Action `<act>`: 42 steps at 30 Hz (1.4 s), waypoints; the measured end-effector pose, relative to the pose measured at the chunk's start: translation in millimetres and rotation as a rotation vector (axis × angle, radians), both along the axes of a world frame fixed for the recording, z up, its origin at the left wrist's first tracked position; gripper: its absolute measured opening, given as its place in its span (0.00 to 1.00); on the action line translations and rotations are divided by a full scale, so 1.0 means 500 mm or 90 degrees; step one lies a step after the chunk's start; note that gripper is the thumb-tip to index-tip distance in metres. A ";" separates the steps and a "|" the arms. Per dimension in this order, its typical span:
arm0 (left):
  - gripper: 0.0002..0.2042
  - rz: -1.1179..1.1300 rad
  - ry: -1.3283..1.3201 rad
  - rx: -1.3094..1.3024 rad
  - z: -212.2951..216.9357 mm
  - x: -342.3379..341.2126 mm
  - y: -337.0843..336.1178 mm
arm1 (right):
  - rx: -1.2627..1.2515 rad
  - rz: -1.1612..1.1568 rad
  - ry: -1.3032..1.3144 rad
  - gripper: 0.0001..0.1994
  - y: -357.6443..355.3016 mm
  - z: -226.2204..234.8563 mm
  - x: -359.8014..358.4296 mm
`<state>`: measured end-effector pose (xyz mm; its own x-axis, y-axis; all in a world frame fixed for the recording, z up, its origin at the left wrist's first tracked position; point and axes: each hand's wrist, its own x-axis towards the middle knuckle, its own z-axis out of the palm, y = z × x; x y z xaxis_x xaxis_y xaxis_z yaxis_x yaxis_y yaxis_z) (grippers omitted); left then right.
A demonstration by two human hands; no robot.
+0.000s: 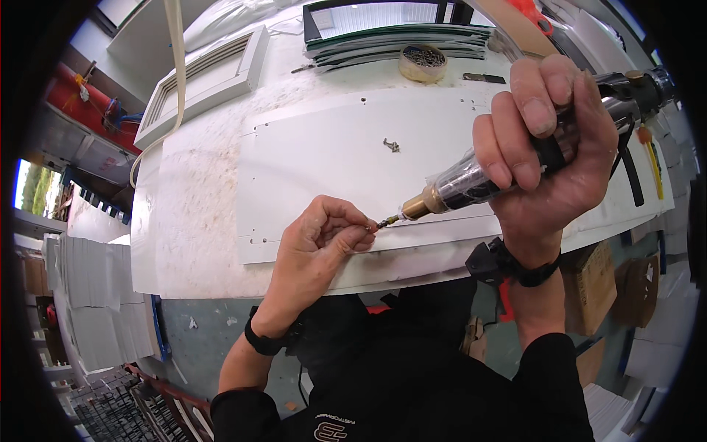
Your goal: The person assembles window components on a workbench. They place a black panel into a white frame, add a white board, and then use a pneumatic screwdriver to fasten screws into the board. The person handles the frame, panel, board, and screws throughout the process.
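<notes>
Fingers of the left hand (324, 239) pinched a tiny screw (370, 227) right at the driver's tip, low on the white panel (331, 162). The right hand (549, 140) was wrapped tight around the power screwdriver (471, 183). If the bit slipped off the screw, it could jab a fingertip or scratch the panel, because the fingers sat so close.

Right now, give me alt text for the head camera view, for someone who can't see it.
A person's right hand holds a powered screwdriver, its bit meeting a small screw pinched in the left hand, over a white panel on a workbench. Behind it sit loose screws and a round tub of screws.
</notes>
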<state>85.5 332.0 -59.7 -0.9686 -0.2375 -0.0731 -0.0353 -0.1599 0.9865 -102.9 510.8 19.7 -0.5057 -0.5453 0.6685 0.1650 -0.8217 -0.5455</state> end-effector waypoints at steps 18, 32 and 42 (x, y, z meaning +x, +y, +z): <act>0.11 0.009 0.001 0.091 -0.009 0.013 0.001 | 0.073 -0.067 0.050 0.14 -0.031 0.024 0.051; 0.10 0.049 -0.008 -0.081 -0.008 0.009 0.016 | 0.233 -0.109 0.117 0.16 -0.040 0.068 0.067; 0.11 0.045 0.070 -0.373 -0.032 -0.019 0.023 | 0.201 -0.140 0.104 0.16 -0.077 0.042 0.112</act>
<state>75.8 343.3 -75.8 -0.9437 -0.2719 0.1886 0.0625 0.4132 0.9085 -46.9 472.5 40.8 -0.5340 -0.6273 0.5669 -0.1048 -0.6162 -0.7806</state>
